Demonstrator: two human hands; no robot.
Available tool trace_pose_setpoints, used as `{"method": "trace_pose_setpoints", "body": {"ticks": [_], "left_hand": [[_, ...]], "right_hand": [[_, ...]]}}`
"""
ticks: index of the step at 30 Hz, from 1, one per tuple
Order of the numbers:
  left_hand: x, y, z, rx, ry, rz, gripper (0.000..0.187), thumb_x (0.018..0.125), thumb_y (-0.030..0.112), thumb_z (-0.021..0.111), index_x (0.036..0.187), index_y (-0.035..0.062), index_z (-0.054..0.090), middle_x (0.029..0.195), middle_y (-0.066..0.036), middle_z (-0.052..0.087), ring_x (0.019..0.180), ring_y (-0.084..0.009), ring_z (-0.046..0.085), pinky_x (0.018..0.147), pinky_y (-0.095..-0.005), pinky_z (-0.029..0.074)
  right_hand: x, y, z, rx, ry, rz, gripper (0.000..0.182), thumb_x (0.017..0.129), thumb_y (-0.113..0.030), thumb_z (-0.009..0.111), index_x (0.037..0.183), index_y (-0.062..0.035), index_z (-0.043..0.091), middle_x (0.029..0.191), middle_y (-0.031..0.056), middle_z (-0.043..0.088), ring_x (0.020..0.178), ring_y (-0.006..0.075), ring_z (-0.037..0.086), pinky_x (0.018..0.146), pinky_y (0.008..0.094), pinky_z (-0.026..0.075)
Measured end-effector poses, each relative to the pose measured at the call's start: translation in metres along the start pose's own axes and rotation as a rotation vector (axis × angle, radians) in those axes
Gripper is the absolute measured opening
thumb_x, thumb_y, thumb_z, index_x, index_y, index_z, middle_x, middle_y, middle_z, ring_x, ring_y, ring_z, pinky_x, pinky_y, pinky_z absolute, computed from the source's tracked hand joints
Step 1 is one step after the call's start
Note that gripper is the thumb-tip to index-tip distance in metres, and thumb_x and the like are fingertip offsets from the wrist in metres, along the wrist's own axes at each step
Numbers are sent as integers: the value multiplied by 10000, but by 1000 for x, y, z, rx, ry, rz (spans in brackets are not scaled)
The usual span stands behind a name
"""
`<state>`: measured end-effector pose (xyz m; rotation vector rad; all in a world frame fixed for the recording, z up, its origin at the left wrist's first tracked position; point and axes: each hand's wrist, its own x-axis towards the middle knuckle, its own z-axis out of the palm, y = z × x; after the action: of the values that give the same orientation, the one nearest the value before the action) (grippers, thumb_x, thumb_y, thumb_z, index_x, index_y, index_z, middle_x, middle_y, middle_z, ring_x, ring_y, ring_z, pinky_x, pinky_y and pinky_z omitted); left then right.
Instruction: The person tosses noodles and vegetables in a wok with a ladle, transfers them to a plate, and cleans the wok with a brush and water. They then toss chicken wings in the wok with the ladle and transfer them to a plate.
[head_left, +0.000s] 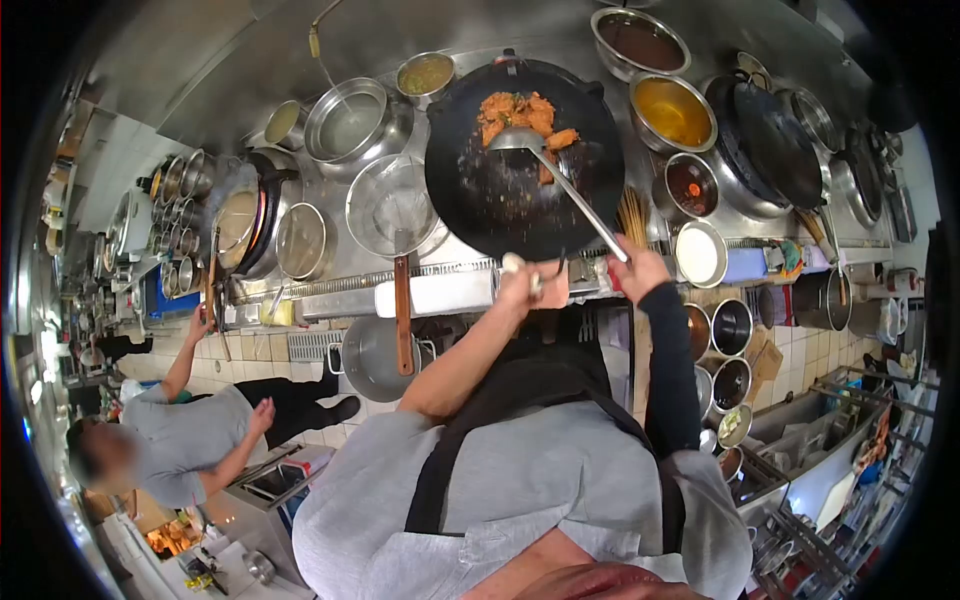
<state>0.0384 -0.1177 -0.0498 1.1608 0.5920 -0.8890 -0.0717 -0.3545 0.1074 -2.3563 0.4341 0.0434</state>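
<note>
A black wok (455, 190) sits on the stove in front of me, with orange-brown coated food pieces (520, 112) gathered in its far half. My right hand (640, 272) is closed around the handle of a metal ladle (580, 198). The ladle's bowl rests against the food, tilted with its rounded back upward. At the wok's near edge, my left hand (528, 288) is closed, and something whitish, perhaps a cloth, shows by its fingers. The exact part of the wok under those fingers is hidden.
Left of the wok lies a wire strainer (390, 205) with a wooden handle, near a metal pot (347, 120). To the right stand bowls of yellow liquid (673, 112), red sauce (690, 187) and white contents (701, 254). A co-worker (190, 440) stands at the left by another steaming wok.
</note>
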Motion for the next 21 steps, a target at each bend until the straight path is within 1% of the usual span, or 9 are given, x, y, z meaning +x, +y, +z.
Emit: {"method": "trace_pose_setpoints", "body": {"ticks": [2,3,5,7,9,13,15,18,21], "left_hand": [[-28,-5,-13,115,-21,-1,151,947,85,576,1086,45,538,840,-112,625,539,-224,610,371,-313,445],[-45,2,-8,100,-8,47,155,941,68,566,1090,46,532,828,-119,625,507,-228,603,345,-321,422],[-60,34,12,-48,10,208,120,907,61,595,1010,36,538,804,-102,592,535,-209,594,388,-295,451],[-45,71,22,-231,-29,134,125,906,92,623,972,36,534,817,-96,577,547,-200,580,415,-283,469],[-14,84,27,-185,-19,134,151,905,107,637,985,37,529,841,-95,580,578,-197,582,437,-282,483],[26,87,34,-138,-31,168,188,900,121,647,1021,50,522,876,-81,587,644,-202,595,478,-280,506],[21,92,31,-180,-69,88,242,930,219,699,1055,84,542,901,-78,609,661,-203,601,528,-284,518],[-24,80,6,-159,-137,59,277,967,356,712,1046,127,577,881,-73,635,609,-192,593,593,-319,537],[-52,51,-47,-15,-293,-66,291,973,364,693,1038,99,591,778,-69,644,627,-184,628,541,-276,506]], "right_hand": [[-23,17,12,7,117,-161,476,900,-205,674,1354,-81,604,844,208,708,903,404,700,1056,522,403],[-39,0,-6,-13,128,-205,491,897,-177,682,1370,-73,602,834,204,704,844,379,708,955,482,483],[-67,-7,-39,92,-109,95,500,893,-144,691,1378,-58,603,873,217,701,802,372,708,842,423,541],[-90,-19,-79,42,-164,103,494,890,-132,698,1367,-35,611,913,225,704,792,356,714,766,377,561],[-97,9,-91,80,-183,13,473,913,-140,676,1361,-7,601,983,248,718,871,360,730,817,397,557],[-29,44,-27,-139,-48,-7,380,908,-138,691,1255,3,634,949,223,729,842,379,709,802,430,555],[0,52,11,136,34,-86,339,920,-158,678,1219,-6,632,895,222,716,798,391,694,766,456,545],[19,21,31,625,-49,467,339,929,-214,664,1189,3,633,893,268,689,812,399,689,769,466,533],[56,39,95,389,291,212,362,930,-241,656,1176,23,626,881,284,676,817,401,680,777,459,537]]}}
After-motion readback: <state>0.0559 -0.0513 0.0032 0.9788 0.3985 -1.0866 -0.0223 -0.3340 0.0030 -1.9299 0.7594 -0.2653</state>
